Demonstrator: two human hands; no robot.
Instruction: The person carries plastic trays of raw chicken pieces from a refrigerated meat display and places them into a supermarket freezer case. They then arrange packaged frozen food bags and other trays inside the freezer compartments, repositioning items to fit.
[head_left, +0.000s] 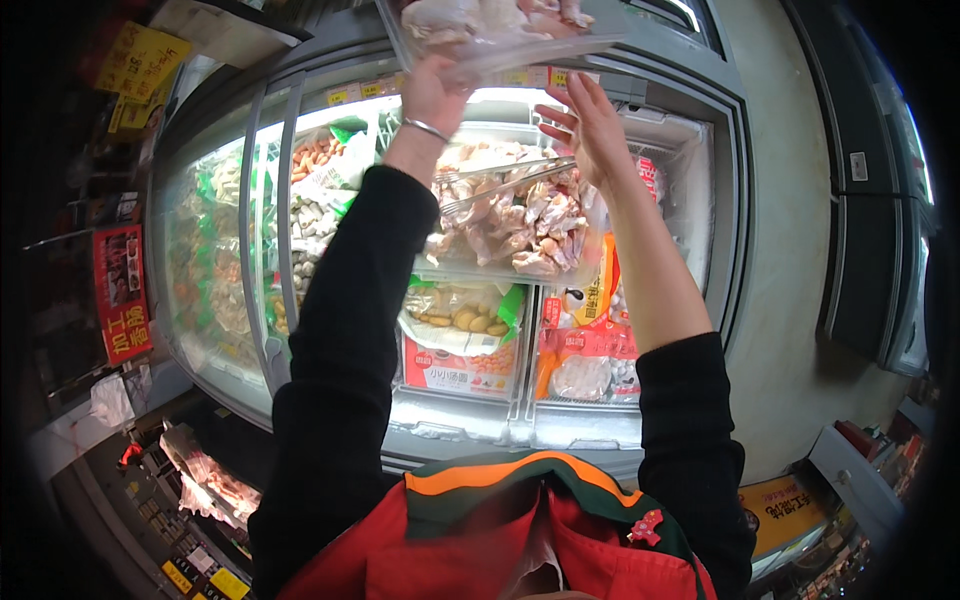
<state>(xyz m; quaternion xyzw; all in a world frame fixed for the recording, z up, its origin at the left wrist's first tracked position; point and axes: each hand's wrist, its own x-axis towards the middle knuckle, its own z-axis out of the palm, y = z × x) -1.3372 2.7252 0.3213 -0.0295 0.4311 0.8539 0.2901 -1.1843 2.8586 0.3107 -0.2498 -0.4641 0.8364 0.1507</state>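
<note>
At the top edge my left hand, with a silver bangle at the wrist, grips the near side of a clear plastic tray of raw poultry pieces. The tray is slightly blurred and partly cut off by the view. My right hand is raised just below it, fingers spread and apart from the tray. Under my hands, a second clear tray full of raw chicken pieces sits in the freezer. Metal tongs with forked tips lie across that chicken; their joined end meets the edge of my right hand.
The chest freezer has a sliding glass lid on the left. Bagged frozen foods, a bag of round yellowish pieces and red packets surround the tray. Another meat tray stands lower left.
</note>
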